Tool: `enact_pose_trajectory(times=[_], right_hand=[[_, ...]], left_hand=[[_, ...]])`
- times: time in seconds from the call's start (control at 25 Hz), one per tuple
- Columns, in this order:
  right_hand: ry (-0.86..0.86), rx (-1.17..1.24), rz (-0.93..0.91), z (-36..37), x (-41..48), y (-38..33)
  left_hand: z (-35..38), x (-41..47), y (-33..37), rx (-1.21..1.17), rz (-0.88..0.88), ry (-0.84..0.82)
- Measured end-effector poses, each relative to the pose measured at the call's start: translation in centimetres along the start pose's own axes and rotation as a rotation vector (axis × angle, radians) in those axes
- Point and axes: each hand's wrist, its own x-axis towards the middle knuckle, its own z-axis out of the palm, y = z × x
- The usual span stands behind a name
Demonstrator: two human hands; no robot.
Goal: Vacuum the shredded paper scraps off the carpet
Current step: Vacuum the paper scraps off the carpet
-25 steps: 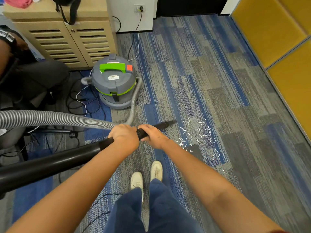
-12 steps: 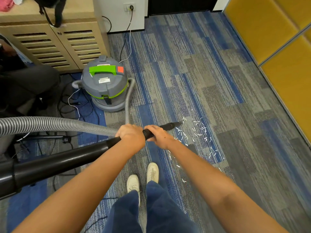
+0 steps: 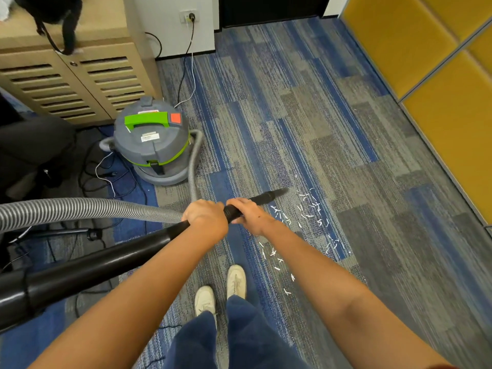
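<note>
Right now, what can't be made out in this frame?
Nozzle tip: blurred in the head view, so contact with the carpet is unclear.
Vacuum canister label: too small to read.
Hose and black wand: cut off by the left edge.
Paper scraps: any under the right forearm are hidden.

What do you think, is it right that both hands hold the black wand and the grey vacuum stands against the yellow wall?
Not quite. The head view shows the grey vacuum by the wooden cabinet, not the yellow wall. The left hand and right hand do hold the black wand.
</note>
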Motion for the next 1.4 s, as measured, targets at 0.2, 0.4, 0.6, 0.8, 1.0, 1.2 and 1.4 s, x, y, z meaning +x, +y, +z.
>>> enact_pose_trajectory(times=[0.2,0.4,0.6,0.8,1.0,1.2,1.4], right_hand=[[-0.008,-0.014,-0.033,-0.5,0.8,-0.5],[-0.026,-0.034,-0.062,0.8,0.6,-2.5],[-0.041,-0.048,-0.049,1.9,-0.8,-3.7],[-0.044,-0.066,-0.034,3.3,-1.9,-5.0],[-0.07,-0.074,0.009,2.5,-1.1,-3.2],[-0.09,-0.071,-0.032,1.8,-1.4,-1.8],[-0.067,-0.066,-0.07,0.7,-3.0,-0.3]], left_hand=[[-0.4,0.0,-0.8,0.007,-0.023,-0.008],[0.3,-1.6,-2.0,0.003,-0.041,-0.029],[1.3,-3.4,-2.6,0.043,-0.027,-0.021],[3.2,-3.9,-3.3,0.055,-0.014,-0.001],[3.8,-2.1,-2.0,-0.021,-0.024,-0.009],[3.7,-2.0,-0.1,-0.067,-0.066,-0.023],[2.6,-2.5,2.2,-0.03,-0.08,-0.001]])
